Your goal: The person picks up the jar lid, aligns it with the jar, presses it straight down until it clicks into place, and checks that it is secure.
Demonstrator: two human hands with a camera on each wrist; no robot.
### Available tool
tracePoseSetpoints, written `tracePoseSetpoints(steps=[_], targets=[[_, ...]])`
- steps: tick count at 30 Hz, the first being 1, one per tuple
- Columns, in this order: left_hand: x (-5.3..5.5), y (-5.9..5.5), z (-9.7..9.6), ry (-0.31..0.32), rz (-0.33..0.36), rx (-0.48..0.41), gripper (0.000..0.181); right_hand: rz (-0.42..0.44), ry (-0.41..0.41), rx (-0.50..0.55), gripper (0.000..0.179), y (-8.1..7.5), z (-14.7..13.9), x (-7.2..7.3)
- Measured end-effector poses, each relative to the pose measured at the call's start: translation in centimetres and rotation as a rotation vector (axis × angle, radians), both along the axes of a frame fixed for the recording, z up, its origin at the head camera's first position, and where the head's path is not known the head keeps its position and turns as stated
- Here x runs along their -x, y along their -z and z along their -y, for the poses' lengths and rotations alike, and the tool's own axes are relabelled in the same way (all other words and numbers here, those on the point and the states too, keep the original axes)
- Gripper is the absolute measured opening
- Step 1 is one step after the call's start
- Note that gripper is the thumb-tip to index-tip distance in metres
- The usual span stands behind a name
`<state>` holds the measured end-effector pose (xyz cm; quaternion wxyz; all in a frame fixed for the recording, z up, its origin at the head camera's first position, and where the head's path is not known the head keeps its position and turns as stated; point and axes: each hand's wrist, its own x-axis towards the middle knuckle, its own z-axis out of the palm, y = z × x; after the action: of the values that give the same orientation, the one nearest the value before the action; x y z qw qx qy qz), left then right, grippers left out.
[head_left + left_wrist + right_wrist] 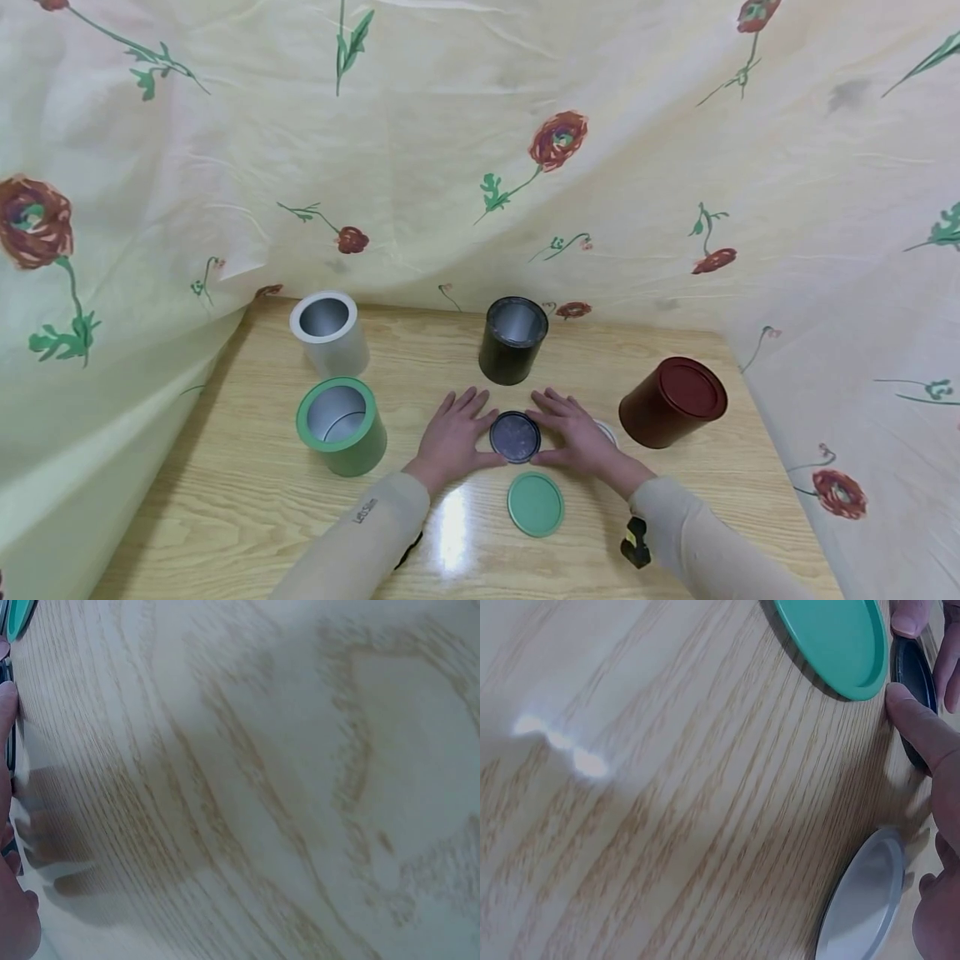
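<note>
A round black lid is held from its two sides between both hands, at or just above the table; which one I cannot tell. My left hand has thumb and index finger at its left rim. At its right rim are the thumb and index finger of my right hand. A green lid lies just in front. Partly under my right hand is a white lid, mostly hidden in the head view. Behind the black lid stands an uncovered black can.
An uncovered white can stands at the back left, with an uncovered green can in front of it. On the right is a dark red can with its lid on. Flowered cloth hangs around the wooden table.
</note>
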<state>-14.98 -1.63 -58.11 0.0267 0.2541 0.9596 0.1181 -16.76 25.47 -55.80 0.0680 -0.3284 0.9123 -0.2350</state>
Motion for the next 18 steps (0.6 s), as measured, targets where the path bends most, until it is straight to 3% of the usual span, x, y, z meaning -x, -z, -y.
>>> tracePoseSetpoints(steps=[18], targets=[[-0.10,-0.37,0.15,0.011,-0.011,-0.016,0.084,0.050,0.021,0.046,0.073,0.45,0.50,-0.22]])
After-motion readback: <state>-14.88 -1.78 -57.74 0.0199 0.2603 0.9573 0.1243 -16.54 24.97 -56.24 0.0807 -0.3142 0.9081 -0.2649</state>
